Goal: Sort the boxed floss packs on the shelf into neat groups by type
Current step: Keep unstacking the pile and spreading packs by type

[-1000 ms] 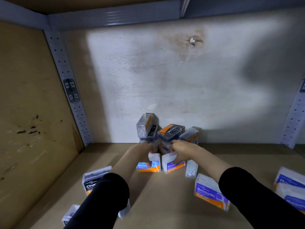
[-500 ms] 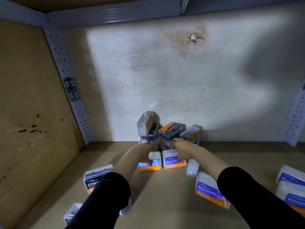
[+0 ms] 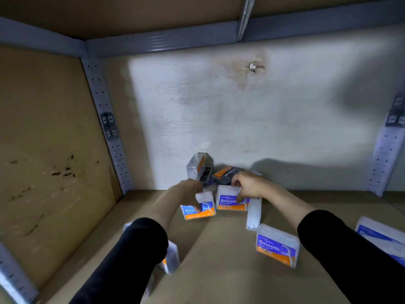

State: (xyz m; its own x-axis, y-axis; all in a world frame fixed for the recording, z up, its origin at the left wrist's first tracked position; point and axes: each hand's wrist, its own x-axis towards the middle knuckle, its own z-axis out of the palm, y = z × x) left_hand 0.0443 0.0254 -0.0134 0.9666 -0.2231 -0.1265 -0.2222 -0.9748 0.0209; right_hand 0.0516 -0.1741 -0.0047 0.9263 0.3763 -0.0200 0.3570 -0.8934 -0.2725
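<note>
My left hand [image 3: 189,190] grips a blue-and-orange "Round" floss box [image 3: 200,208] near the back of the shelf. Beside it my right hand [image 3: 247,185] holds a "Smooth" floss box [image 3: 229,199] by its top and side. Behind both hands, dark "Charcoal" boxes [image 3: 225,174] are piled against the back wall, one clear box [image 3: 195,166] standing on end. A white box [image 3: 254,212] lies on its side to the right of the held boxes. Another "Smooth" box [image 3: 277,245] stands nearer me at the right.
The wooden shelf floor [image 3: 219,260] runs to a side wall at the left and a pale back panel. A clear box [image 3: 171,258] sits under my left sleeve. More "Round" boxes [image 3: 381,238] lie at the right edge. Perforated metal uprights [image 3: 105,123] frame the corners.
Both hands have lifted their boxes slightly and drawn them toward me, away from the charcoal pile. The camera has tilted, hiding the charcoal box at the lower left behind my sleeve.
</note>
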